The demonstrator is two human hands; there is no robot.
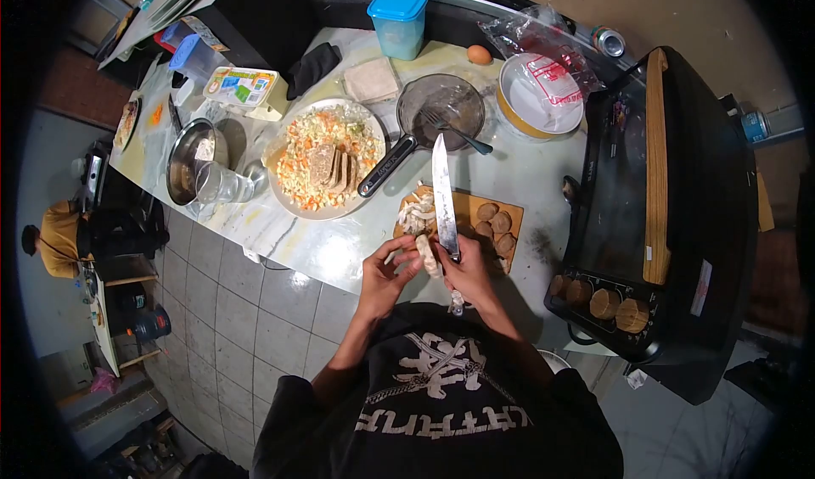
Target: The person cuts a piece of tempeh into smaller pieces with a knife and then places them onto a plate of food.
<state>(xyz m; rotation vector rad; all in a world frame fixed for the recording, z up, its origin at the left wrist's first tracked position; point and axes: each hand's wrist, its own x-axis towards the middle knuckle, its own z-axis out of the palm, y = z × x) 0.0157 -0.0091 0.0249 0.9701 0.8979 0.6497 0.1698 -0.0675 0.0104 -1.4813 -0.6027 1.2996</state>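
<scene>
Between my two hands, over the front edge of the wooden cutting board (469, 210), is a pale, whitish piece of food (428, 256). The fingers of my left hand (389, 273) are closed on its left side. My right hand (467, 277) is wrapped round the handle of a large knife (443, 192), whose blade points up and away from me. Its fingertips also come close to the pale piece. A pile of pale sliced pieces (417, 213) lies on the board's left part, and several round brown slices (502, 223) lie on its right part.
Left of the board are a plate of chopped vegetables (293, 201) with brown slices and a dark glass bowl (465, 97) holding a fork. A white bowl (518, 114) stands behind. An open black appliance (624, 250) is at the right. Another person (58, 240) stands far left.
</scene>
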